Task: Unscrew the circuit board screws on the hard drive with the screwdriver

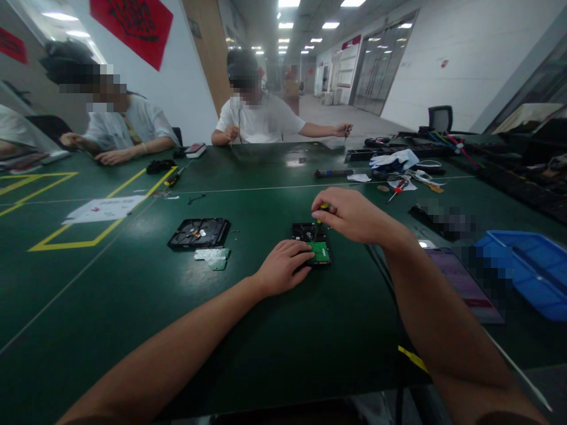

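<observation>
A black hard drive with a green circuit board (321, 252) lies on the green table (248, 330), in front of me. My left hand (286, 267) rests on its left side, palm down, fingers extended over the board's edge. Above the drive, my right hand (349, 213) is closed around a yellow and black screwdriver (325, 208), whose shaft points down at the drive. To the left lie a second black drive casing (199, 233) and a loose pale green circuit board (213, 258). Tiny screws (234, 231) are scattered beside the casing.
Right of my arm are a blue tray (527, 265), a flat tablet-like screen (460, 280) and a black object (436, 221). A red screwdriver (398, 188) and cables lie farther back. Two people (261, 121) (128, 127) sit across the table. Papers (104, 208) lie left.
</observation>
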Available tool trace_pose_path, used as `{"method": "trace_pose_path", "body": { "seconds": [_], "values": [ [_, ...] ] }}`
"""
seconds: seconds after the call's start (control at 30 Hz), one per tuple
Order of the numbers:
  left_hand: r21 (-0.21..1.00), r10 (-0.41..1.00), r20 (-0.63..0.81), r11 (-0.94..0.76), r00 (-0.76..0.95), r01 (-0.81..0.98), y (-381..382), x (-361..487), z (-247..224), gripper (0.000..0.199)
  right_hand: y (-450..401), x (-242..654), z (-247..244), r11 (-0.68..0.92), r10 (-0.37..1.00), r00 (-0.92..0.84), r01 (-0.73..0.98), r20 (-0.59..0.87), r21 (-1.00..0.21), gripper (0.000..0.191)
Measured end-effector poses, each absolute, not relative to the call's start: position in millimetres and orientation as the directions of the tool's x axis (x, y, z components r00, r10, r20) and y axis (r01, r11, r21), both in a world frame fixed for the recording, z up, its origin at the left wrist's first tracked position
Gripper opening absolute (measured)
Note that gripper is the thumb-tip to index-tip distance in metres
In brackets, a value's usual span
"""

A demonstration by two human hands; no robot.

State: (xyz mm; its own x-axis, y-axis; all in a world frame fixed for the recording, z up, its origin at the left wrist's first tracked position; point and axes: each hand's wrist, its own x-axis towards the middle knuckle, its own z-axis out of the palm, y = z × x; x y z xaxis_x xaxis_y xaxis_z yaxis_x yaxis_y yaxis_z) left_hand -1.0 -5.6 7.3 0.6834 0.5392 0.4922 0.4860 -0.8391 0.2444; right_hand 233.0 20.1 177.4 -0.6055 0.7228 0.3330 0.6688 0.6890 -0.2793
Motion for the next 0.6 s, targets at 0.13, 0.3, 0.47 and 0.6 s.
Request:
{"method": "trace_pose_path", "body": {
  "seconds": [0.13, 0.3, 0.47, 0.6],
  "values": [
    [0.242, 0.538, 0.485, -0.84, 0.689, 0.486, -6.2, -0.9, 8.6, 0.036, 21.2, 233.6, 176.6, 0.696, 0.716, -0.616, 0.668, 0.327, -0.265, 0.015],
    [0.254, 0.548, 0.48, -0.835, 0.685, 0.489, -6.4, -0.9, 9.5, 0.036, 20.7, 233.7, 174.7, 0.667, 0.738, -0.578, 0.704, 0.349, -0.244, 0.016],
    [0.245, 0.544, 0.475, -0.837, 0.692, 0.489, -5.8, -1.0, 8.6, 0.037, 18.4, 234.7, 176.8, 0.691, 0.72, -0.6, 0.669, 0.349, -0.273, 0.02],
    [0.249, 0.541, 0.485, -0.838, 0.687, 0.485, -5.4, -0.7, 7.7, 0.037, 18.4, 237.1, 178.5, 0.723, 0.69, -0.641, 0.631, 0.337, -0.281, 0.025]
  ]
}}
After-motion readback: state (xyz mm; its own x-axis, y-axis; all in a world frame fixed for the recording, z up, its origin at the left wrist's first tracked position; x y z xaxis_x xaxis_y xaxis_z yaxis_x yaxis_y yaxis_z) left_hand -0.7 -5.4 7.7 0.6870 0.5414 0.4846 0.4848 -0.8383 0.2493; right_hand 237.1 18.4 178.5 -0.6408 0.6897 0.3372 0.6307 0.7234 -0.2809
